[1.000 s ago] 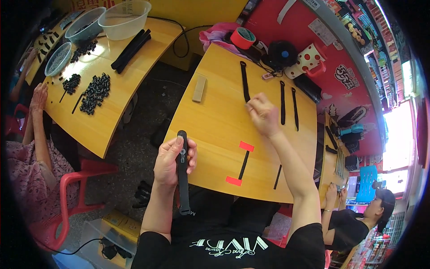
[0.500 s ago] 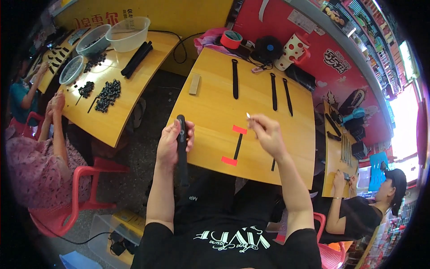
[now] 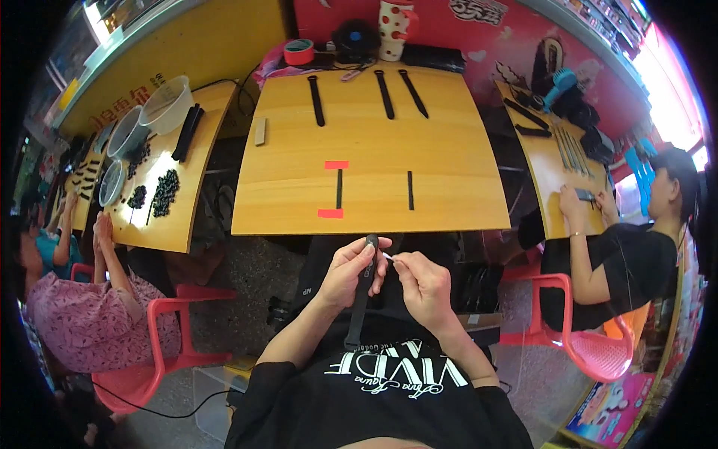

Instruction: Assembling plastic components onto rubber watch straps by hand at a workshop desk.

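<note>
My left hand [image 3: 348,274] is closed around a black strap [image 3: 359,310], whose rounded end stands above the thumb while the long part hangs down before my shirt. Close to it, my right hand [image 3: 426,290] pinches a small, thin white piece [image 3: 387,256]; its tip is at the left hand's fingers beside the strap, and whether it touches the strap cannot be seen. Both hands are just off the near edge of the wooden table [image 3: 292,179]. On that table a short black strip [image 3: 339,188] lies between two red tape pieces [image 3: 330,214], with another black strip [image 3: 410,191] to its right.
Three black straps [image 3: 317,101] lie along the table's far part, near red tape rolls [image 3: 299,52] and a dotted cup [image 3: 394,30]. A small block [image 3: 260,132] sits at left. People work at side tables; bowls [image 3: 166,105] and black pieces [image 3: 165,193] are left.
My right hand has come from over the table to beside the strap in my left hand. Both hands are now nearer together and close to my body. The view has shifted.
</note>
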The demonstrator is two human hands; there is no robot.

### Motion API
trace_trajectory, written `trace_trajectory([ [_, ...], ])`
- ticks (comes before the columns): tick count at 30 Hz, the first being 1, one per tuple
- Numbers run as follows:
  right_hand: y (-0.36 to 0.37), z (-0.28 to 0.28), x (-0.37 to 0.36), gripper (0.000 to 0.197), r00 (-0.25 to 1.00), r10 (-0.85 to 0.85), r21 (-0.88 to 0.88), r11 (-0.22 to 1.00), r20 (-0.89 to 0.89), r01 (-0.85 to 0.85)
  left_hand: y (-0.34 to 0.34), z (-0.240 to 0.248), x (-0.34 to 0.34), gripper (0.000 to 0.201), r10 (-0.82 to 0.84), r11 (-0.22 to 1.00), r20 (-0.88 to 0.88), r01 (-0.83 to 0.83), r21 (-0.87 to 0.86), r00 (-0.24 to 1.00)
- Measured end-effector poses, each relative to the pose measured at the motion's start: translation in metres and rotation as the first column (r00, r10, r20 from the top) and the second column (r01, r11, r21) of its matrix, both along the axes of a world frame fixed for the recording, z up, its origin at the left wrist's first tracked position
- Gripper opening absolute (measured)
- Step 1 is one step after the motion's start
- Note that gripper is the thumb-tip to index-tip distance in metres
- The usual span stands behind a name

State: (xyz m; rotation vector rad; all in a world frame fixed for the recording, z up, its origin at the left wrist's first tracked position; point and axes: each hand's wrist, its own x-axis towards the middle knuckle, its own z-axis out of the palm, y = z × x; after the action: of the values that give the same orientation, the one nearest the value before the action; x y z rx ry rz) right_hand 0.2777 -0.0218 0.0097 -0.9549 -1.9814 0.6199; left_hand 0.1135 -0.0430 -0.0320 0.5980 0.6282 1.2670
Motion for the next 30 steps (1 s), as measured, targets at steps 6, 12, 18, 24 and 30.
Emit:
trace_trajectory([
  [6, -0.007, -0.001, 0.009, 0.003, 0.99, -0.133, 0.131, 0.983, 0.043, 0.127, -0.006, 0.005, 0.017, 0.033, -0.043, 0.998, -0.017, 0.044, 0.046, 0.999],
  [12, -0.01, -0.005, 0.01, 0.005, 0.982, -0.162, 0.168, 0.975, 0.094, 0.145, -0.012, 0.004, 0.019, 0.032, -0.059, 0.997, -0.031, 0.06, 0.045, 0.998],
  [18, -0.009, -0.002, 0.009, 0.007, 0.981, -0.168, 0.191, 0.97, 0.099, 0.147, -0.012, 0.001, 0.018, 0.03, -0.055, 0.997, -0.053, 0.057, 0.049, 0.997],
  [24, -0.009, -0.001, 0.009, 0.011, 0.977, -0.135, 0.231, 0.968, 0.165, 0.094, -0.012, -0.002, 0.015, 0.029, -0.067, 0.996, -0.047, 0.07, 0.059, 0.997],
  [30, -0.009, -0.002, 0.009, 0.012, 0.979, -0.17, 0.243, 0.96, 0.114, 0.138, -0.011, 0.001, 0.014, 0.03, -0.078, 0.995, -0.02, 0.079, 0.065, 0.997],
])
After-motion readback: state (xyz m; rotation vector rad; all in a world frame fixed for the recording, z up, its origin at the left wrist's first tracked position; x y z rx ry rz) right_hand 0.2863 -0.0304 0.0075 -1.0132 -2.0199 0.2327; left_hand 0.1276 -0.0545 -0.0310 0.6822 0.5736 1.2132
